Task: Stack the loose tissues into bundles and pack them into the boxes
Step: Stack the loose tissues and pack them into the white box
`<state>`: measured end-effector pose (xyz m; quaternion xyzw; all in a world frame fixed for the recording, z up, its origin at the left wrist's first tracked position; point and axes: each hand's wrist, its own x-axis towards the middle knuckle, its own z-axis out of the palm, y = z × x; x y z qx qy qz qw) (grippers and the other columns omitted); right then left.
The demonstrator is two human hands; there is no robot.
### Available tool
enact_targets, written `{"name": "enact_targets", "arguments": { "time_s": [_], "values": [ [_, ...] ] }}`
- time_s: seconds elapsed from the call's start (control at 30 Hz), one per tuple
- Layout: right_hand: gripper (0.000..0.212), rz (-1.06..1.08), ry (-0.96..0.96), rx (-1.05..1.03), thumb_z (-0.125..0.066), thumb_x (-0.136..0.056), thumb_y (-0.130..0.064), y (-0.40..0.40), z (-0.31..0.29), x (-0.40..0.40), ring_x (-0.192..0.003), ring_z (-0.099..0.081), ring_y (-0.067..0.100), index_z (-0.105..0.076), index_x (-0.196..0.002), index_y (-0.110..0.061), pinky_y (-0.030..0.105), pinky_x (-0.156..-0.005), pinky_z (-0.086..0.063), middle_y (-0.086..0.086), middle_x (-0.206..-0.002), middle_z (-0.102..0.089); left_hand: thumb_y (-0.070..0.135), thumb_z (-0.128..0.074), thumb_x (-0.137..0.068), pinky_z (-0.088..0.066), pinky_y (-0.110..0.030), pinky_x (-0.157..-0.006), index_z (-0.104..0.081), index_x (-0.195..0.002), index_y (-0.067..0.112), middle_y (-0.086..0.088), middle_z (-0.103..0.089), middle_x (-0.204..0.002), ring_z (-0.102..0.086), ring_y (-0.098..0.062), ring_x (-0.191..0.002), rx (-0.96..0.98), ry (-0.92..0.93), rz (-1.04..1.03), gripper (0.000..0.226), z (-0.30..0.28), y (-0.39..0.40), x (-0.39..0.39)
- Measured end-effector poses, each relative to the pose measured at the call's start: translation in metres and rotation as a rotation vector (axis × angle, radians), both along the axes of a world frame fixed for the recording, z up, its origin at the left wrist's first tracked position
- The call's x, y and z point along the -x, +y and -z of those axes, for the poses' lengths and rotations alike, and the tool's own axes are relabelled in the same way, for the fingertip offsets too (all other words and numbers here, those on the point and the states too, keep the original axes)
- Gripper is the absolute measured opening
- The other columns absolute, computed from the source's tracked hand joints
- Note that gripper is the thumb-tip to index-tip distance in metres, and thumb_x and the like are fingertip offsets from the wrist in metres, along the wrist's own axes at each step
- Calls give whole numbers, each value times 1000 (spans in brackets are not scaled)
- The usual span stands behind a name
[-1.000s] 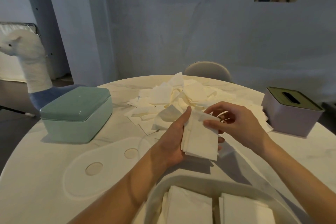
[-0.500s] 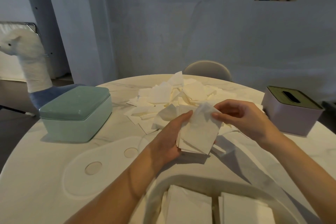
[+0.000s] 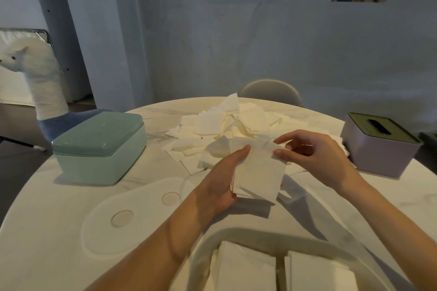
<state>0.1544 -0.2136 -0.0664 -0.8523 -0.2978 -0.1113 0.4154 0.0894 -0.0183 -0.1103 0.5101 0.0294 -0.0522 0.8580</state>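
Above table | left hand grips bundle | right hand fingers pinch top tissue

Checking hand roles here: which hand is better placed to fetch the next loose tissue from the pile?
Probably the right hand: it only pinches the bundle's top corner and sits beside the loose pile. The left hand cradles the bundle from below.

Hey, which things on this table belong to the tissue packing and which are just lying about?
Job: bundle in both hands, left, right; loose pile; green box; purple box; open box.
Idle: white tray; llama toy.
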Motion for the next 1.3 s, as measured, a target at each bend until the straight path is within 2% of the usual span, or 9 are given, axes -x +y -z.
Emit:
{"name": "enact_targets", "arguments": {
  "time_s": [0.13,0.27,0.4,0.5,0.6,0.73,1.03,1.17,1.3],
  "values": [
    [22,-2,148,-40,-68,-83,-46,-1,0,-2,-92,-68,13,-74,-99,-33,24,-83,-59,-13,-99,-72,35,-56,-104,-56,-50,-97,-64,-121,25,-8,-77,-101,-70,-30,-105,36,-29,-83,22,-1,0,-1],
    [22,-31,527,-402,-67,-94,-27,-4,-7,-1,-107,-67,24,-71,-113,-18,36,-94,-57,5,-116,-70,28,-59,-103,-57,-48,-92,-67,-119,22,-8,-78,-101,-73,-28,-99,100,-50,-125,19,2,7,-3],
    [19,5,596,-551,-56,-103,-18,-1,-10,0,-95,-62,18,-74,-108,-19,26,-76,-52,2,-108,-69,13,-54,-95,-58,-40,-77,-68,-116,13,-11,-75,-100,-73,-30,-92,143,-84,-70,25,-1,12,1],
    [33,-13,588,-446,-48,-106,-32,2,-8,5,-76,-52,15,-79,-97,-22,26,-71,-44,-1,-83,-59,-3,-40,-90,-53,-56,-100,-58,-135,4,-28,-67,-126,-67,-45,-113,126,-127,32,49,-3,12,7],
    [38,-96,480,-307,-52,-100,-51,4,-6,11,-63,-50,9,-79,-102,-24,22,-65,-40,-9,-71,-62,-5,-40,-93,-43,-63,-110,-59,-133,6,-30,-64,-131,-63,-48,-121,121,-154,45,45,-5,8,9],
    [28,76,45,-33,-73,-81,-57,15,7,13,-81,-63,3,-69,-99,-37,15,-71,-40,-16,-84,-72,27,-53,-104,-47,-60,-108,-55,-141,15,-18,-68,-130,-67,-39,-119,90,-128,-26,39,-8,4,7],
    [12,70,-181,-69,-74,-85,-44,16,13,9,-97,-60,-10,-68,-94,-40,1,-78,-39,-33,-92,-64,40,-49,-106,-61,-50,-90,-56,-130,27,-11,-76,-115,-73,-32,-107,155,-70,-67,29,-9,-2,7],
    [21,-98,-179,-2,-70,-81,-53,12,7,12,-101,-63,-2,-69,-97,-39,6,-85,-43,-31,-96,-68,36,-54,-103,-63,-46,-78,-56,-138,21,-15,-73,-116,-72,-33,-102,229,-62,-113,38,-9,2,8],
    [42,60,-162,-43,-69,-74,-63,14,8,10,-93,-63,0,-62,-106,-38,6,-76,-40,-29,-95,-64,29,-58,-101,-61,-51,-83,-57,-138,18,-18,-72,-122,-72,-37,-104,240,-65,-133,38,-9,6,8]
  ]
}}
